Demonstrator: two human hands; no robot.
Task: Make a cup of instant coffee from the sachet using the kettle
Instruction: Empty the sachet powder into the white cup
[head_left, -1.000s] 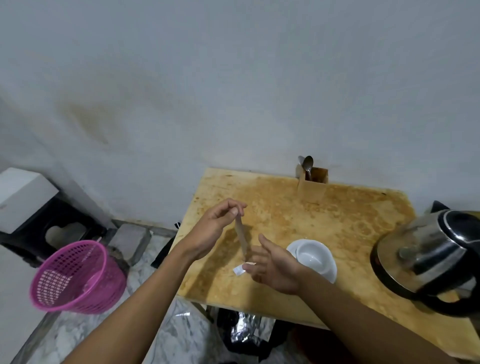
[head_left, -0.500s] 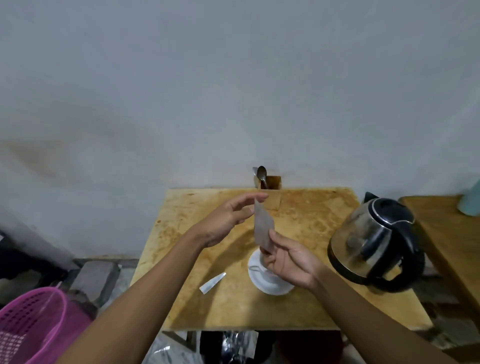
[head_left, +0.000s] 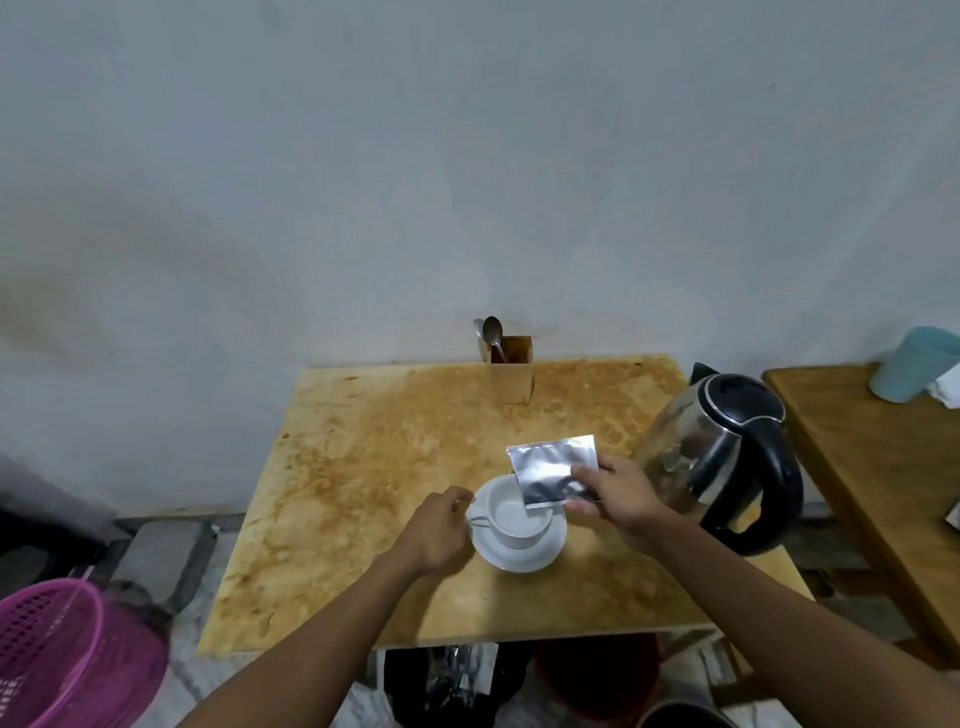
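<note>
The right hand (head_left: 615, 491) pinches a shiny silver foil sachet (head_left: 552, 469) between thumb and fingers, tipped over the white cup (head_left: 514, 519). The cup sits on a round white saucer (head_left: 519, 556) on the stained yellow wooden table (head_left: 363, 493). The left hand (head_left: 434, 525) is curled with its fingers at the cup's handle; the fingertips are hard to make out. The steel and black kettle (head_left: 722, 457) stands just beside the right hand. No writing can be read on the sachet.
</note>
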